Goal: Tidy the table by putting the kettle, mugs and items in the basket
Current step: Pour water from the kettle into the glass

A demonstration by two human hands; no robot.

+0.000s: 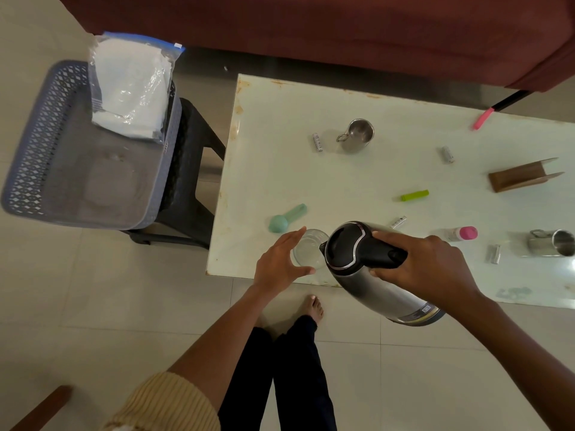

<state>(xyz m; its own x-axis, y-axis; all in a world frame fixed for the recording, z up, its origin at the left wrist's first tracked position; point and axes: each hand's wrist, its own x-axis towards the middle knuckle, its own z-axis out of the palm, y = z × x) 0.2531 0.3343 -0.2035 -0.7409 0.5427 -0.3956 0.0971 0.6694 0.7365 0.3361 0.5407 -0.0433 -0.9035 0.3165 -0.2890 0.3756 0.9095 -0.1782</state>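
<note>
White counter (280,181) stands beside a grey basket (37,150) holding a bagged white packet (130,88). Right grip (426,269) clasps the tilted kettle (389,293) at the counter's near edge; left grip (280,259) curls round a glass (311,248). Steel mugs (357,135) and batteries (318,143) lie scattered beyond.

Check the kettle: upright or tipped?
Tipped. The kettle, gripped at its handle by the right hand, leans with its lid and spout toward the glass, base out past the table edge.

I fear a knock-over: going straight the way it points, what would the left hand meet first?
The left hand would probably meet the clear glass first; the kettle lies just beyond.
</note>
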